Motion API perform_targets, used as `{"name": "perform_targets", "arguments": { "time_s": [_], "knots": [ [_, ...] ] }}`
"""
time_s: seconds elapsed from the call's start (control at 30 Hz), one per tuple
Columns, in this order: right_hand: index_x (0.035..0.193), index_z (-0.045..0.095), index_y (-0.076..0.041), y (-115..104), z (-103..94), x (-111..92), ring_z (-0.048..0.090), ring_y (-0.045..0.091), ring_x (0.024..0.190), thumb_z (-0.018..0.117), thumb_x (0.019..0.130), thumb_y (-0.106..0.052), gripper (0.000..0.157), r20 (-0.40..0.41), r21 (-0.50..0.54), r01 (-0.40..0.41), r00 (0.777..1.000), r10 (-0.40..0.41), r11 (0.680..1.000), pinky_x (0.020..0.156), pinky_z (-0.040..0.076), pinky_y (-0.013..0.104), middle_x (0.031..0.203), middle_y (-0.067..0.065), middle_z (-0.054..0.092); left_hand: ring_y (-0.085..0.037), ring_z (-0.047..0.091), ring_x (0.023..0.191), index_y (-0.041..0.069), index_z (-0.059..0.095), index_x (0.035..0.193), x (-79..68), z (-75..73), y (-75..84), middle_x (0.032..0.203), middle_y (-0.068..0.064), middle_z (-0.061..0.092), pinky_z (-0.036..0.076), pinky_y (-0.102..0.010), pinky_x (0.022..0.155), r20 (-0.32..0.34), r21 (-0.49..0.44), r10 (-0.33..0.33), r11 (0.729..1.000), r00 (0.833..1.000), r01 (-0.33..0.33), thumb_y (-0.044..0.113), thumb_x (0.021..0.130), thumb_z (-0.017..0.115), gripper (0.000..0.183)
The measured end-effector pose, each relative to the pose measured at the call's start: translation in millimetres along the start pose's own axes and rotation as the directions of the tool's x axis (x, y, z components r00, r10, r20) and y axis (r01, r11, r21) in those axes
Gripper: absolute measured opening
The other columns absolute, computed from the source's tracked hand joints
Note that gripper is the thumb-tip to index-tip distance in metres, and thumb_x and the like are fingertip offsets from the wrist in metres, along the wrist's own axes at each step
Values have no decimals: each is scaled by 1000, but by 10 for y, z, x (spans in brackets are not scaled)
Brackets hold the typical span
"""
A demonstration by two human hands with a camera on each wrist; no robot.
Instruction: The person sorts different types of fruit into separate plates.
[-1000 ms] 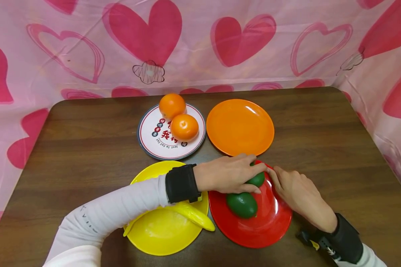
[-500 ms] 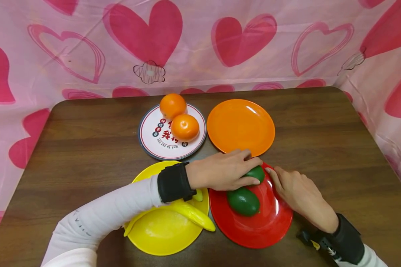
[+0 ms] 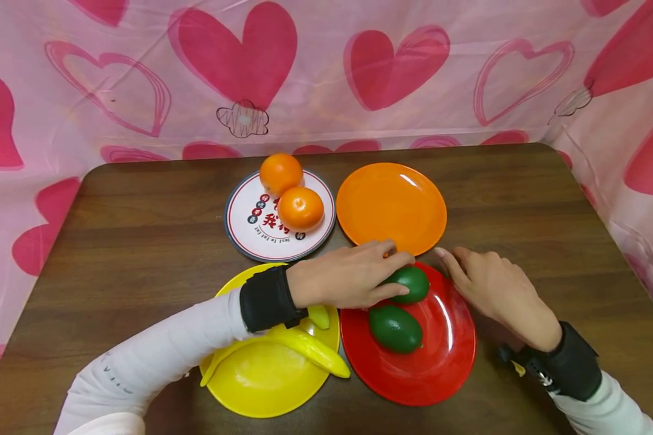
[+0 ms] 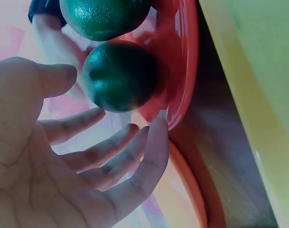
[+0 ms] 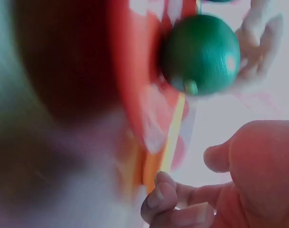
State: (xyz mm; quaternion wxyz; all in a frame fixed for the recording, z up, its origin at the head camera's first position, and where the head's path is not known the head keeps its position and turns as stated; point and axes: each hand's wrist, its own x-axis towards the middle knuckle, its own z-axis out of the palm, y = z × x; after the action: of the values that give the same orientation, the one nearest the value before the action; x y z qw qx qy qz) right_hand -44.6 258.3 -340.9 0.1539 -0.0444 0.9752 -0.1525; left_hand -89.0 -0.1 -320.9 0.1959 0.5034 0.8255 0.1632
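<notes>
Two dark green limes lie on the red plate (image 3: 441,371): a far lime (image 3: 413,284) and a near lime (image 3: 396,329). My left hand (image 3: 350,277) reaches across the yellow plate to the far lime's left side, its fingers loosely bent. In the left wrist view, thumb and fingers are spread around that lime (image 4: 118,76) with a gap showing at the thumb. My right hand (image 3: 492,290) hovers just beyond the red plate's right rim and holds nothing. From the right wrist, its fingers (image 5: 182,213) look relaxed, apart from the lime (image 5: 201,54).
The yellow plate (image 3: 261,399) bears bananas (image 3: 312,353), partly hidden under my left forearm; one tip overhangs toward the red plate. Behind stand a white patterned plate (image 3: 250,238) with two oranges (image 3: 300,208) and a bare orange plate (image 3: 392,205). A heart-print cloth (image 3: 315,121) borders the wooden table.
My left hand has drawn back left, uncovering more of the far lime. My right hand has come off the red plate's rim, moving slightly right and away from me.
</notes>
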Motion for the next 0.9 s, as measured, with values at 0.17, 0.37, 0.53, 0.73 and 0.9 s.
{"name": "perform_targets", "arguments": {
  "time_s": [0.17, 0.37, 0.53, 0.73, 0.9],
  "knots": [
    [112, 48, -8, 24, -213, 310, 44, 24, 56, 32, 95, -66, 62, -34, 33, -7, 999, 8, 999, 49, 37, 36, 70, 7, 46, -12, 47, 95, 19, 42, 141, -81, 10, -48, 109, 1, 47, 44, -20, 74, -14, -25, -19, 1000, 1000, 19, 49, 96, 48, 55],
    [127, 38, -5, 44, -369, 790, 48, 28, 63, 36, 94, -65, 68, -29, 51, -29, 999, 31, 998, 54, 41, 38, 80, 13, 49, -11, 48, 95, 21, 42, 141, -147, 62, -88, 110, 2, 48, 45, -21, 75, -33, -23, -44, 999, 999, 43, 49, 96, 49, 54],
    [117, 43, -1, 60, -382, 1076, 50, 30, 68, 34, 96, -61, 64, 24, 11, -50, 998, 49, 999, 59, 42, 39, 83, 15, 49, -11, 49, 95, 20, 43, 141, -193, 4, -116, 114, 1, 51, 46, -22, 79, -67, -6, -58, 998, 996, 58, 51, 96, 49, 55],
    [114, 49, 0, 116, -374, 1233, 53, 34, 78, 30, 97, -62, 66, 53, -65, -43, 998, 47, 997, 66, 44, 46, 89, 17, 52, -16, 52, 100, 15, 44, 143, -349, -320, -219, 129, -7, 52, 48, -27, 85, -236, 74, -99, 990, 967, 119, 47, 97, 48, 56],
    [107, 51, -3, 124, -368, 1268, 53, 34, 77, 35, 99, -55, 56, 57, -69, -51, 997, 55, 996, 67, 43, 44, 88, 16, 52, -21, 52, 96, 10, 40, 145, -501, -558, -429, 130, -14, 50, 50, -29, 76, -394, 141, -165, 961, 904, 236, 40, 95, 54, 60]
  ]
}}
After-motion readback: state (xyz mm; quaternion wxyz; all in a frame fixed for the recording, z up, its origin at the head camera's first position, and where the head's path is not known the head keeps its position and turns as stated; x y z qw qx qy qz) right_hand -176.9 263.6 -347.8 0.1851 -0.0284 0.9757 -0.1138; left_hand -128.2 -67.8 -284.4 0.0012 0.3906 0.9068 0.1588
